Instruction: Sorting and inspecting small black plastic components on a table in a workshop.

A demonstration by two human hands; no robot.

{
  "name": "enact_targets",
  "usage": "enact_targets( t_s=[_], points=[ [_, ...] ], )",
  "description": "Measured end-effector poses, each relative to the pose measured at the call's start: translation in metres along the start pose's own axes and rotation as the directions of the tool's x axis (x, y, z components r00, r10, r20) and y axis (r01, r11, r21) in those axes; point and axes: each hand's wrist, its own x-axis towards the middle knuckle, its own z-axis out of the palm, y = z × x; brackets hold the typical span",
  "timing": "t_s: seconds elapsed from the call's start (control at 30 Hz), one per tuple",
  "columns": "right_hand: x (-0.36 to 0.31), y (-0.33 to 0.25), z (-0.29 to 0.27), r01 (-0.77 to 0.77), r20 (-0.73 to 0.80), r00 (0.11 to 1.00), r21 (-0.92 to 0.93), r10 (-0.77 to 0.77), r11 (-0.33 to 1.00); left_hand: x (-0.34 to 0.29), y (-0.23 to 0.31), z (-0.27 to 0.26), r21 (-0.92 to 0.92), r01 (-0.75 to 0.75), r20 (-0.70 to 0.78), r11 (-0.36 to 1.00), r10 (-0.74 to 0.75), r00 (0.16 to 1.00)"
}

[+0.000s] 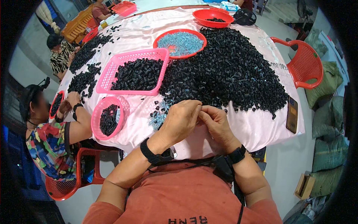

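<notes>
My left hand [180, 118] and my right hand [219, 124] meet at the near edge of a big heap of small black plastic parts [220, 67]. The fingertips of both are closed and almost touching. Whatever they pinch is too small or too hidden to make out. Beside my left hand lies a small scatter of clear bluish pieces [158, 118]. A red round tray [204, 36] of similar clear pieces stands beyond, against the heap. Left of the heap is a pink rectangular basket [104, 76] filled with larger black parts.
A pink round basket [95, 121] with black pieces stands left. A phone [292, 115] lies at the right table edge. A red basin [199, 15] is at the back. Co-workers sit along the left side, one nearby [56, 138]. A red chair [305, 65] and sacks [328, 119] stand right.
</notes>
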Motion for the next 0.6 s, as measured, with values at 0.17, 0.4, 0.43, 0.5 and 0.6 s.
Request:
enact_targets(
  t_s=[0.17, 0.4, 0.43, 0.5, 0.6],
  points=[
    [-0.0003, 0.0005, -0.0022, 0.054, 0.001, 0.998, -0.140, -0.055, 0.989, -0.0008, 0.0019, -0.0004, -0.018, 0.080, 0.029, 0.997, -0.079, 0.996],
    [-0.0006, -0.0004, -0.0021, 0.043, 0.011, 0.999, -0.121, -0.042, 0.992, -0.0022, -0.0015, 0.0032, -0.009, -0.047, -0.037, 0.999, 0.046, 0.998],
    [-0.0007, -0.0020, -0.0023, 0.036, 0.031, 0.999, -0.094, -0.033, 0.995, -0.0017, -0.0022, 0.0020, -0.009, -0.046, -0.037, 0.999, 0.046, 0.998],
    [-0.0012, -0.0029, -0.0017, 0.015, 0.021, 1.000, -0.070, -0.013, 0.997, -0.0007, -0.0044, -0.0014, -0.001, -0.037, 0.031, 0.999, 0.037, 0.999],
    [-0.0010, -0.0035, -0.0028, -0.003, 0.015, 1.000, -0.048, 0.004, 0.999, -0.0001, -0.0050, -0.0031, -0.069, -0.033, 0.027, 0.997, 0.035, 0.999]
  ],
)
